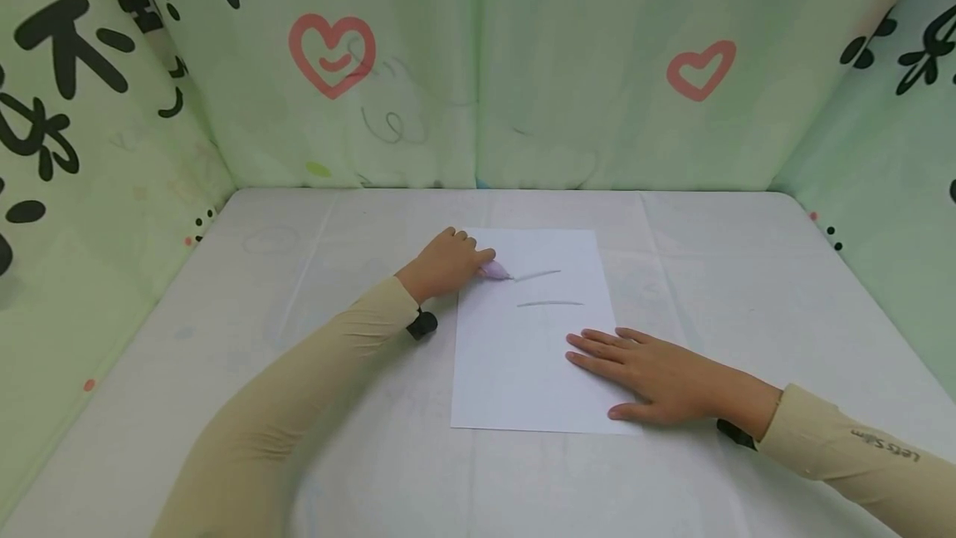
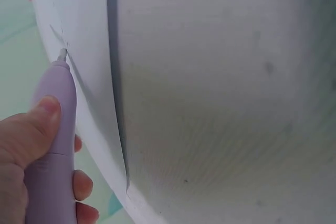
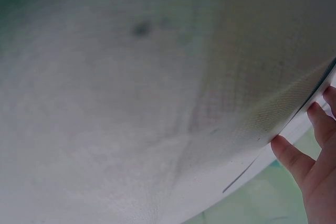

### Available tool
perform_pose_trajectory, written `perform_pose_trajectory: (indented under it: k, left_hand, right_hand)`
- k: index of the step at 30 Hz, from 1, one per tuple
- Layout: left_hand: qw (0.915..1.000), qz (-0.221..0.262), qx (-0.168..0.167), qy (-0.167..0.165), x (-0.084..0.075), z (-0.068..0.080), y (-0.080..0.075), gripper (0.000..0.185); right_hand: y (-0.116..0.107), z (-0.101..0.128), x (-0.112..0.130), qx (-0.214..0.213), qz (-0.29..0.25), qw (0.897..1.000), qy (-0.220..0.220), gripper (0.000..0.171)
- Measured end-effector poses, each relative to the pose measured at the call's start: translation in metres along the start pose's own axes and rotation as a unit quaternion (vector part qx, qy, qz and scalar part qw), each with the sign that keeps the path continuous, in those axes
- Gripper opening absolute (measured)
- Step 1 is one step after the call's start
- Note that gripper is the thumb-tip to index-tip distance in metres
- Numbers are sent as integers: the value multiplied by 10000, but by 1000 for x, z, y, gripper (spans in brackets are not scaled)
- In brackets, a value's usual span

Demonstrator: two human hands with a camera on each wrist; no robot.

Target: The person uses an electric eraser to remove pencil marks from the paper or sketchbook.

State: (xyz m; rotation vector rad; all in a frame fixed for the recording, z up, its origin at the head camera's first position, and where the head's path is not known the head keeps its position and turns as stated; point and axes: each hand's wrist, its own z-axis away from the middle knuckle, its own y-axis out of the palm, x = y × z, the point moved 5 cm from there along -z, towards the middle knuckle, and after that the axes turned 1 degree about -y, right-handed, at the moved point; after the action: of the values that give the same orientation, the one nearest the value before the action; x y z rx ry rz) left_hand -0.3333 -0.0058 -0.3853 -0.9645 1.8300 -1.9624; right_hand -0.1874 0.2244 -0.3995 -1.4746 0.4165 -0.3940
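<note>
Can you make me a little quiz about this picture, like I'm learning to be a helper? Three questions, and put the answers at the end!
1. Pick one: which hand grips the purple tool? A) left B) right C) both
2. True or false: the right hand rests on the white paper.
3. Count: how many grey lines show on the paper in the head view?

Key:
1. A, the left hand.
2. True.
3. Two.
</note>
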Motion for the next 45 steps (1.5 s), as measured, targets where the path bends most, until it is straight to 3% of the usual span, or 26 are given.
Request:
perform_pose_trajectory:
  k: [7, 16, 28, 33, 38, 45]
  left_hand:
    - [9999, 49, -60, 91, -1, 0, 0, 19]
    - [9995, 201, 248, 70, -1, -2, 2, 24]
    - [9999, 114, 21, -26, -1, -2, 1, 21]
    - [10000, 71, 34, 49, -3, -2, 0, 21]
    - [9999, -3, 68, -111, -1, -4, 3, 20]
    - [9999, 22, 131, 8, -3, -3, 3, 23]
  right_hand:
    - [0, 0, -1, 13, -21, 10000, -7, 68]
    - [0, 0, -1, 77, -59, 10000, 10, 68]
    - [2, -1, -2, 144, -107, 9998, 57, 69]
    - [2, -1, -2, 173, -106, 9998, 91, 69]
    - [2, 0, -2, 123, -104, 9998, 81, 68]
    - [3, -1, -1, 84, -56, 9999, 42, 68]
